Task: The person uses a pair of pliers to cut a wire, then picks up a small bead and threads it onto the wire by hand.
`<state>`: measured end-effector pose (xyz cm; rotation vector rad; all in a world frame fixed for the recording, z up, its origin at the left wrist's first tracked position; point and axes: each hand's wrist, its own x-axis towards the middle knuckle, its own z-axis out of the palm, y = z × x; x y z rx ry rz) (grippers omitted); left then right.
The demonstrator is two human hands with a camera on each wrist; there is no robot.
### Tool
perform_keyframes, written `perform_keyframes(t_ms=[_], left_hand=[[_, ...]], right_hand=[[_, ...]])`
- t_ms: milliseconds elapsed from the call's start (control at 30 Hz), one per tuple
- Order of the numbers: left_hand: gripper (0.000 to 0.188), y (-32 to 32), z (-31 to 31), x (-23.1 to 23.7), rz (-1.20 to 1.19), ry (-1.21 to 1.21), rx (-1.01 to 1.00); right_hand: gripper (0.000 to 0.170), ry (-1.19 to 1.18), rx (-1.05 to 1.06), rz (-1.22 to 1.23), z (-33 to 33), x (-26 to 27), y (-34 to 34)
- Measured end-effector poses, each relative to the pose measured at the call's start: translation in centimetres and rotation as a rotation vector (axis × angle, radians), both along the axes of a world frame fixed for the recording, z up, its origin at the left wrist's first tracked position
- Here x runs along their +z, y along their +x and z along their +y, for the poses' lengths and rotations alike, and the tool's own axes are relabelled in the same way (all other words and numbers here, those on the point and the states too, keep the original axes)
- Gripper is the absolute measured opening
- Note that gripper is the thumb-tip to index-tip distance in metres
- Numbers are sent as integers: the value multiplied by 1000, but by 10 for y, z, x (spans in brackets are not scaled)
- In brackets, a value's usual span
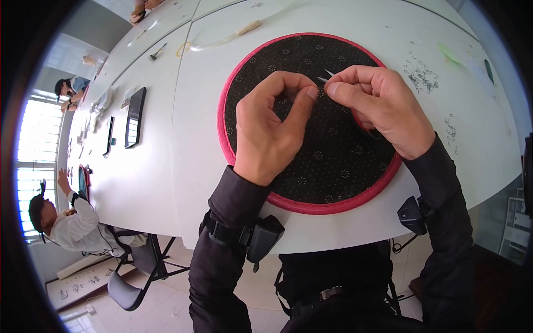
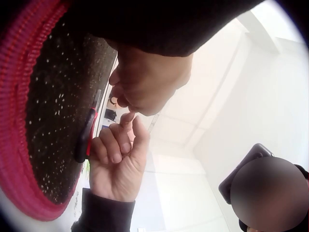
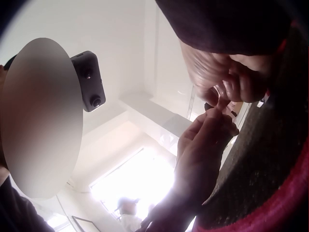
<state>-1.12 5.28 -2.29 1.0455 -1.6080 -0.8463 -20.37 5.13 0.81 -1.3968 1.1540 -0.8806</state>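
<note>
Across the white table (image 1: 144, 183), mid-frame, left hand (image 1: 271, 125) and right hand (image 1: 383, 105) pinch fingertips above the round mat (image 1: 333, 166), contents indiscernible!

I take this for a shared workroom, perhaps a craft workshop: in my head view, white tables (image 1: 205, 100) stand joined edge to edge, and several people work along them, a person in white (image 1: 78, 233) seated near a grey chair (image 1: 125, 291). A round dark mat (image 1: 311, 177), a wooden-handled tool (image 1: 249, 28) and small dark scraps (image 1: 423, 80) suggest handwork. I also see a bright window (image 1: 38, 139) and pale flooring (image 1: 183, 294); whether it belongs to a school or business, I can't tell
</note>
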Motion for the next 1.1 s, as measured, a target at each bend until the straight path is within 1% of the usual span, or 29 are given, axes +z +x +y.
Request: perform_keyframes(t_ms=[167, 300, 467, 600, 700, 967, 1100], left_hand=[[8, 0, -1, -3, -7, -12, -10], [8, 0, -1, -2, -22, 0, -25], [8, 0, 1, 2, 49, 55, -72], [9, 0, 1, 5, 91, 109, -100], [9, -2, 2, 6, 118, 160, -80], [9, -2, 2, 6, 76, 148, -64], [9, -2, 2, 5, 61, 137, -55]], right_hand=[[22, -134, -4, 49, -3, -9, -2], [22, -140, -30, 50, -5, -12, -3], [22, -101, -61, 44, -6, -15, -3], [23, -122, -69, 28, -4, -13, -1], [24, -145, -76, -3, -4, -12, -1], [25, -195, -83, -5, -3, -11, 0], [25, -169, -89, -17, -3, -11, 1]])
